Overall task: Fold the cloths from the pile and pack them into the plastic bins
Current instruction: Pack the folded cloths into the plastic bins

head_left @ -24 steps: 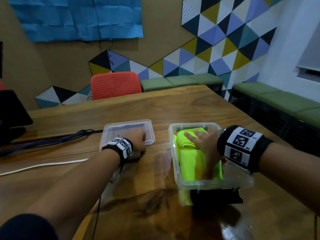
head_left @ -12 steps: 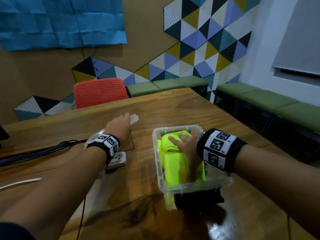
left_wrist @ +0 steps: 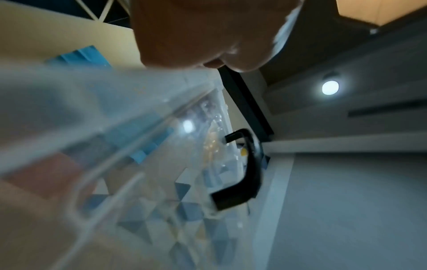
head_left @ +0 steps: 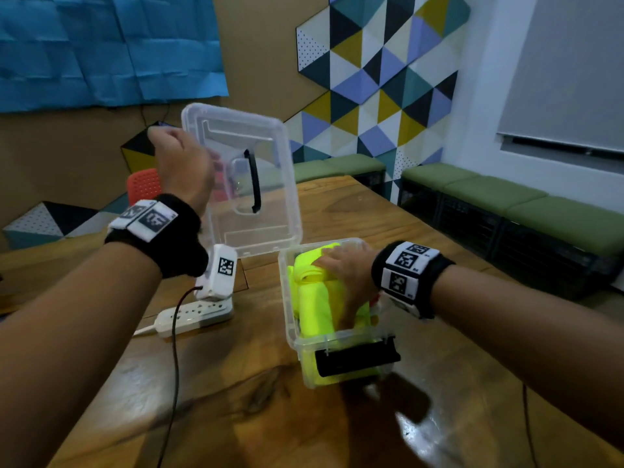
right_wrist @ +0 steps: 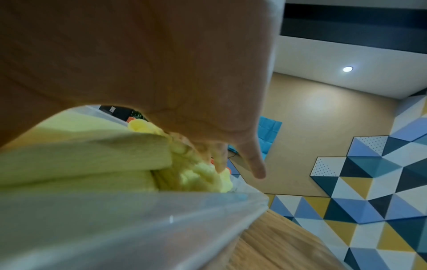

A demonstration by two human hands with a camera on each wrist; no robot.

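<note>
Currently: left hand [head_left: 184,167] gripping clear lid [head_left: 248,184] upright in the air beside bin [head_left: 337,342], right hand [head_left: 347,271] flat, fingers straight, pressing yellow cloths [head_left: 315,309] down inside it, on worktop [head_left: 270,417].

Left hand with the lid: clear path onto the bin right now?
Probably not yet. The right hand lies flat on the yellow cloths inside the bin, under where the lid in the left hand would seat.

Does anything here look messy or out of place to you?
Slightly. The yellow cloths bulge above the rim of the clear bin, so the right hand presses them down while the left hand holds the lid up in the air.
</note>
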